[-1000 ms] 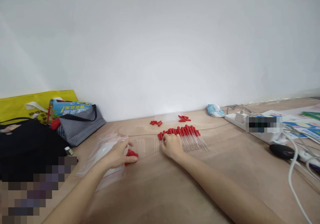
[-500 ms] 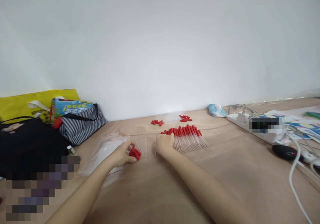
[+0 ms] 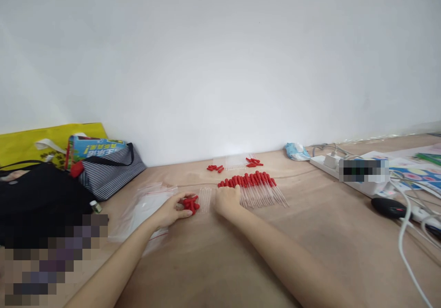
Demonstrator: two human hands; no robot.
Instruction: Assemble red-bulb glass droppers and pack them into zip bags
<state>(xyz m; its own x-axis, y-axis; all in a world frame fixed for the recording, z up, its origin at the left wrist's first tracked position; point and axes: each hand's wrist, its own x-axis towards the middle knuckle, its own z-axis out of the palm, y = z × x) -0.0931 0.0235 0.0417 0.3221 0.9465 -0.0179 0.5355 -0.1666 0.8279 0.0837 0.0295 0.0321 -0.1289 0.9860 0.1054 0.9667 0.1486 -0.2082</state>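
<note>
My left hand (image 3: 174, 210) curls its thumb and fingers around several red rubber dropper bulbs (image 3: 191, 204), low at the tabletop. Just right of them lie several bare clear tubes (image 3: 206, 200), side by side. My right hand (image 3: 227, 201) is closed, back of the hand up, at the left end of a row of droppers (image 3: 260, 191). These are clear tubes capped with red bulbs, bulbs pointing away from me. The right fingertips are hidden, so what they grip cannot be seen.
Clear zip bags (image 3: 143, 207) lie left of my left hand. Farther back are loose red bulbs (image 3: 215, 168) and a bag of tubes (image 3: 236, 162). Bags (image 3: 113, 172) stand left. A blue mask (image 3: 296, 152), power strip (image 3: 358, 182), cables and black device (image 3: 389, 208) are right.
My left hand has shifted slightly right with the red bulbs, which sit looser and more spread. The bare tubes lie farther right and closer together. My right hand stays almost in place.
</note>
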